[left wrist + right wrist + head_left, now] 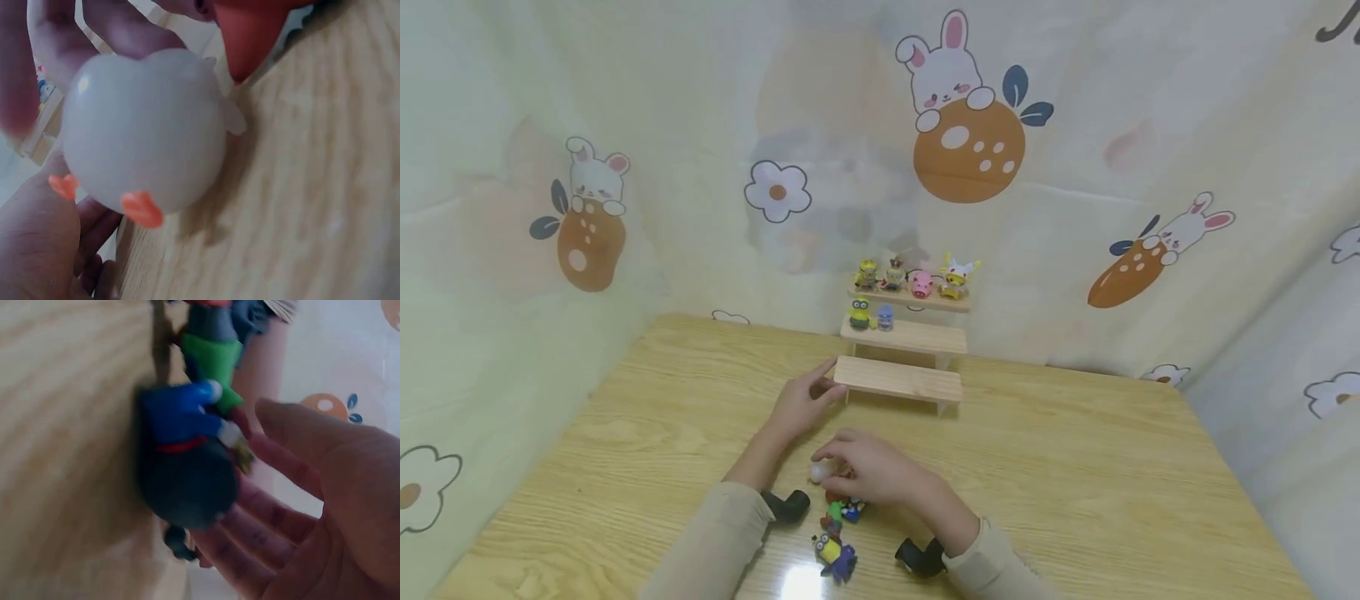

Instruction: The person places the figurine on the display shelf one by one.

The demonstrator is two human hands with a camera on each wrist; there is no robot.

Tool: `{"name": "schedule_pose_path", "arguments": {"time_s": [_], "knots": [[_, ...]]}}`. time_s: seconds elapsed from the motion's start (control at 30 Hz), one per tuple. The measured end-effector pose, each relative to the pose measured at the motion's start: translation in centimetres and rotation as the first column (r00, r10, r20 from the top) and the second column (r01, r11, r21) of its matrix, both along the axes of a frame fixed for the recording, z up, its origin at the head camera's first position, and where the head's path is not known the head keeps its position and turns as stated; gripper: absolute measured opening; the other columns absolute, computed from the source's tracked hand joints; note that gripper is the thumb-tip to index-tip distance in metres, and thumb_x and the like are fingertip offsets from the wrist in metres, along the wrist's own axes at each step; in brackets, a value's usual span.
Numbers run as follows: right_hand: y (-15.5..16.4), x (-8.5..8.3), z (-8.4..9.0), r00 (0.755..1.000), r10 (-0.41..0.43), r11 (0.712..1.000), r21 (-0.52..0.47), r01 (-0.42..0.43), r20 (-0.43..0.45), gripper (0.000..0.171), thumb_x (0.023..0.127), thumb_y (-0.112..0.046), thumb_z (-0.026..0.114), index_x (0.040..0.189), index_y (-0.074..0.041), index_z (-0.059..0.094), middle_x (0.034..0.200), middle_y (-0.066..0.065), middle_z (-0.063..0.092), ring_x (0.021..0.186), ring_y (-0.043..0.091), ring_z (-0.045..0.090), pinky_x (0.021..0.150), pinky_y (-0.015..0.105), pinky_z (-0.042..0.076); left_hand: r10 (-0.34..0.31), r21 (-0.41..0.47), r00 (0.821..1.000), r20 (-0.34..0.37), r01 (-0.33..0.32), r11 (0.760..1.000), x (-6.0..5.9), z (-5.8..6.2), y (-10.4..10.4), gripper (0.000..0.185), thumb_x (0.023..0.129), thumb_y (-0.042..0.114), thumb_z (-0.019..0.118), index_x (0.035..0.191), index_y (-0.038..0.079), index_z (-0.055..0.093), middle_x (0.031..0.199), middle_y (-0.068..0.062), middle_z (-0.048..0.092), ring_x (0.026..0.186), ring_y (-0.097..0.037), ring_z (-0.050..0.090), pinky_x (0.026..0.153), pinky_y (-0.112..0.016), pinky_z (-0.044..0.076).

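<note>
1. One white figure [144,137], before the steps, is flanked by the right hand [876,471]; whether it is gripped cannot be told.
2. The lowest step [902,379] is gripped at its left end by the left hand [796,408].
3. Two figures [860,314] are borne by the middle step [921,337], four figures [922,285] by the top step [917,302].
4. A black "J" [1336,32] is printed on the backdrop [700,100].

A pale cloth [1090,50] hung across the upper frame, printed with a rabbit [947,79] on an orange fruit [970,154] at upper centre and a white flower [778,192] left of centre. A wood-grain table [1097,475] filled the lower frame.
</note>
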State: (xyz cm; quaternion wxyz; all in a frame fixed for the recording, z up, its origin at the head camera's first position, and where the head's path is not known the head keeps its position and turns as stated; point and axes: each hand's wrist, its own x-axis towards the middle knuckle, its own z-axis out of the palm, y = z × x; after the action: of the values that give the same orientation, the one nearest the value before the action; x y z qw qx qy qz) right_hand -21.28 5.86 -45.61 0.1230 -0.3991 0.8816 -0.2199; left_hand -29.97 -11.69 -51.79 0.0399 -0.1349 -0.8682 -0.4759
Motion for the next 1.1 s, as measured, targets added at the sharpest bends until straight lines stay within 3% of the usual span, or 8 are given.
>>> {"name": "schedule_pose_path", "arguments": {"time_s": [0.2, 0.53, 0.83, 1.1], "knots": [[-0.5, 0.6, -1.0, 1.0, -0.023, 1.0, -0.019, 0.023, -0.015, 0.03, 0.092, -0.027, 0.063, 0.12, -0.017, 0.064, 0.105, -0.004, 0.06, 0.09, 0.003, 0.057, 0.079, 0.015, 0.048, -0.009, 0.006, 1.0, 0.012, 0.009, 1.0, 0.3, 0.1, -0.1, 0.063, 0.091, 0.046, 0.06, 0.144, 0.018, 0.042, 0.105, -0.005, 0.071, 0.11, -0.026, 0.061, 0.103, -0.048, 0.041], [-1.3, 1.1, -1.2, 0.984, -0.179, 0.98, -0.086, 0.18, 0.015, 0.02, 0.093, -0.029, 0.06, 0.107, -0.017, 0.067, 0.095, -0.007, 0.064, 0.082, 0.001, 0.059, 0.072, 0.018, 0.048, -0.004, 0.018, 1.0, 0.031, 0.004, 1.0, 0.2, -0.1, 0.0, 0.063, 0.09, 0.046, 0.06, 0.145, 0.02, 0.041, 0.106, -0.004, 0.071, 0.111, -0.025, 0.061, 0.104, -0.047, 0.041], [-1.5, 1.3, -1.3, 0.93, -0.358, 0.923, -0.122, 0.366, 0.081, 0.015, 0.087, -0.035, 0.068, 0.094, -0.021, 0.067, 0.087, -0.011, 0.069, 0.072, -0.002, 0.06, 0.065, 0.021, 0.046, -0.003, 0.025, 1.0, 0.012, 0.002, 1.0, 0.0, 0.2, 0.1, 0.061, 0.09, 0.044, 0.061, 0.144, 0.02, 0.043, 0.104, -0.003, 0.072, 0.11, -0.025, 0.062, 0.103, -0.047, 0.042], [-1.1, 0.9, -1.6, 0.935, -0.333, 0.929, -0.128, 0.347, 0.121, 0.025, 0.087, -0.033, 0.068, 0.103, -0.014, 0.069, 0.09, -0.008, 0.07, 0.077, 0.001, 0.061, 0.069, 0.02, 0.048, 0.001, 0.026, 1.0, -0.001, -0.001, 1.0, 0.1, 0.0, 0.2, 0.061, 0.09, 0.043, 0.061, 0.144, 0.018, 0.043, 0.103, -0.003, 0.072, 0.11, -0.025, 0.062, 0.103, -0.047, 0.041]]}}
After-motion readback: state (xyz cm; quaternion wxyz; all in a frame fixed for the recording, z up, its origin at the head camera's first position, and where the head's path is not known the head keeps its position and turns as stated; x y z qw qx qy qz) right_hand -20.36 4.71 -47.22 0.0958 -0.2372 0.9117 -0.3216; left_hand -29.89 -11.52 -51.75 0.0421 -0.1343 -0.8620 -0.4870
